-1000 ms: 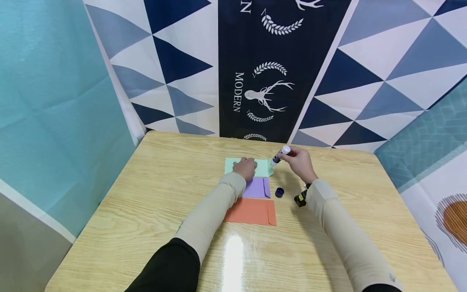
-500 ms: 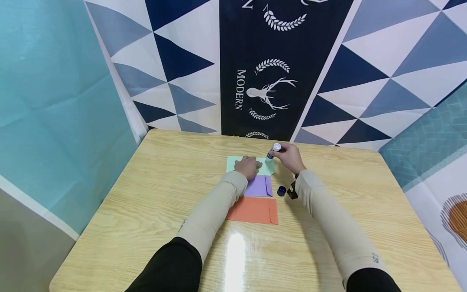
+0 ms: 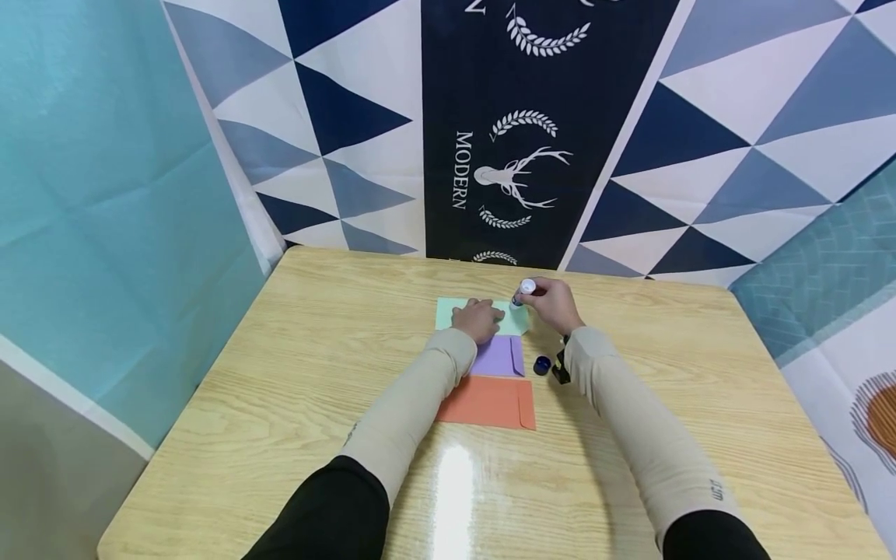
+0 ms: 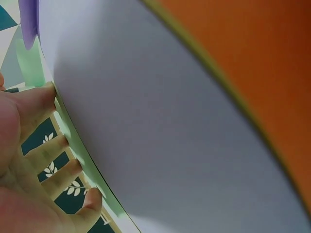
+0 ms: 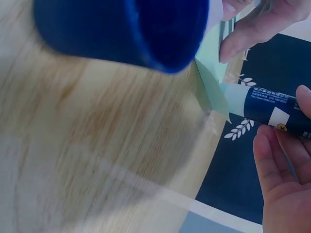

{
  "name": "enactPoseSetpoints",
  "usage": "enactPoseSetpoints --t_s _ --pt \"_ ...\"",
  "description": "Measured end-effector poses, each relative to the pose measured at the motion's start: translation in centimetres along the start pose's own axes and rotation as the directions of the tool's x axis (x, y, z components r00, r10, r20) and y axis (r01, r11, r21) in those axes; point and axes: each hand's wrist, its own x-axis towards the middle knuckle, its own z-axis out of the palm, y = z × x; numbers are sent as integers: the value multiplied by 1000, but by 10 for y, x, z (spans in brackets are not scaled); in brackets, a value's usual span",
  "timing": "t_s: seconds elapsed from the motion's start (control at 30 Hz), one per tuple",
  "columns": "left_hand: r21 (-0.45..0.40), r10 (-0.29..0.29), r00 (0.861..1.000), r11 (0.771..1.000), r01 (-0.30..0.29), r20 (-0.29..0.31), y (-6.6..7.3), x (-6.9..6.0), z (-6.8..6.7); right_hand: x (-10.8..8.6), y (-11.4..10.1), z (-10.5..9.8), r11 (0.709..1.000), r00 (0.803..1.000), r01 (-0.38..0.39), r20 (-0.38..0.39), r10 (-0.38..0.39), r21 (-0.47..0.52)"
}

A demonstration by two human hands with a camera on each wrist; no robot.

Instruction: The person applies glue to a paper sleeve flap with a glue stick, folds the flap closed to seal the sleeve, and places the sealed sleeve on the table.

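Observation:
In the head view the left hand point(image 3: 477, 320) presses a mint-green envelope point(image 3: 448, 309) flat with spread fingers; the left wrist view shows its fingertips on the green edge. A blue glue stick with a white base point(image 3: 526, 288) is pinched by the right hand point(image 3: 556, 304), tilted, its tip on the envelope's right flap. From the right wrist camera, the glue stick point(image 5: 272, 109) meets the green flap point(image 5: 214, 92). Below the green envelope lie a purple envelope point(image 3: 498, 356) and an orange envelope point(image 3: 486, 401), partly covered by the left forearm.
A dark blue cap point(image 3: 542, 365) stands on the wooden table point(image 3: 315, 350) right of the purple envelope, looming large in the right wrist view. Beside it, a black object point(image 3: 561, 369) is at the right wrist. Patterned cloth hangs behind the table.
The right hand has moved left with the glue stick, from the flap's outer edge onto the flap. The left hand stays on the green envelope. The camera view has shifted slightly.

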Motion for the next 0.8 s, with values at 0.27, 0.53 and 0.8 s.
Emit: enactPoseSetpoints --t_s 0.27,0.53,0.8 --pt "-11 -6 1000 1000 6 -1 1 3 2 -9 -1 0 997 998 57 35 -55 -46" --pt "-1 -15 1000 1000 15 -17 -1 6 2 -16 -6 -2 974 978 192 104 -180 -122" --pt "-31 -18 1000 999 18 -12 1 2 2 -37 -7 -10 964 967 230 146 -210 -132"
